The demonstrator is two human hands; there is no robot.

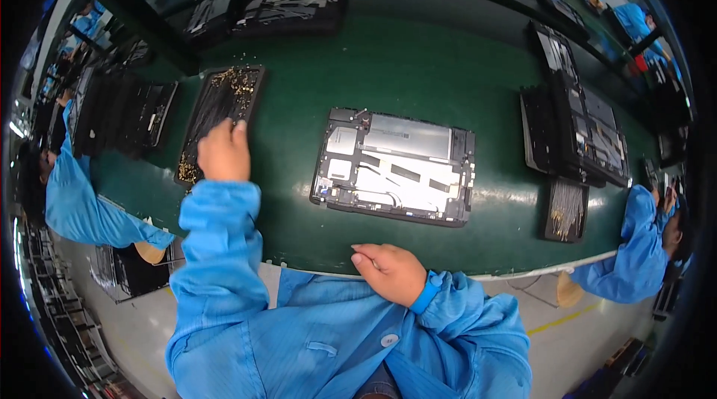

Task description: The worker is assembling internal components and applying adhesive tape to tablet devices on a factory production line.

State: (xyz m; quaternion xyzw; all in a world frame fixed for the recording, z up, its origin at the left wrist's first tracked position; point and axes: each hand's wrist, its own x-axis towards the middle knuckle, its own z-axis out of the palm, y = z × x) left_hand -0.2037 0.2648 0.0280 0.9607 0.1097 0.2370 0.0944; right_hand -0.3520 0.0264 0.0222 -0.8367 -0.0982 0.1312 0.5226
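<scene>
My left hand (224, 151) reaches over a dark tray (258, 81) of thin black cables (213, 109) with small gold-coloured ends. Its fingers curl down among the cables, and their tips are hidden, so whatever they grip does not show. By the table's near edge rests my right hand (392, 273), thumb a little apart from the fingers, with nothing visible in it. In front of me, between and beyond both hands, lies an opened tablet-like device (407, 167), its silver battery, metal plates and boards exposed. Neither hand touches it.
Stacks of similar opened devices stand at the left (119, 111) and right (590, 134) of the green table (411, 63). More device trays (291, 9) line the back. A small tray of grey cables (566, 208) sits at the right. Co-workers in blue (635, 249) flank the table.
</scene>
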